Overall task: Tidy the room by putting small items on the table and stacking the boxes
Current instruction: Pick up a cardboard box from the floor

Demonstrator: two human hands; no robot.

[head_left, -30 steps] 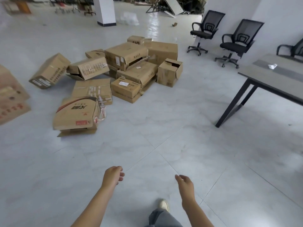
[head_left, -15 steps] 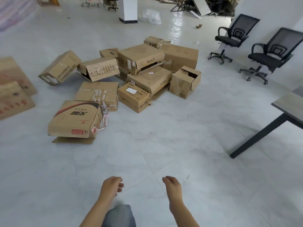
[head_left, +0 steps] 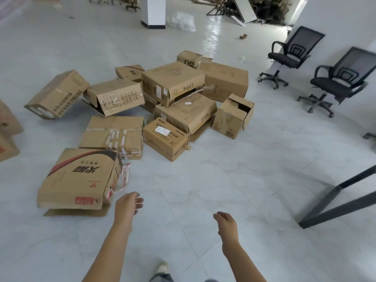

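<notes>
Several brown cardboard boxes lie jumbled on the white tiled floor ahead. Nearest is a tilted box with a red and black arc print (head_left: 79, 178), torn tape hanging at its right side. Behind it lies a flat taped box (head_left: 112, 135), then a small labelled box (head_left: 164, 138), and further back a pile topped by a large box (head_left: 173, 82). An open-topped box (head_left: 234, 117) stands at the pile's right. My left hand (head_left: 128, 204) reaches forward just right of the nearest box, fingers relaxed, holding nothing. My right hand (head_left: 225, 222) hangs loosely curled and empty.
Black table legs (head_left: 333, 198) show at the right edge. Two black office chairs (head_left: 291, 55) (head_left: 339, 82) stand by the right wall. More boxes (head_left: 8, 129) sit at the left edge. A white pillar (head_left: 152, 11) and clutter stand far back.
I have walked closer to the boxes and turned left; the table has slid out of view to the right. My left hand has stretched forward towards the nearest box.
</notes>
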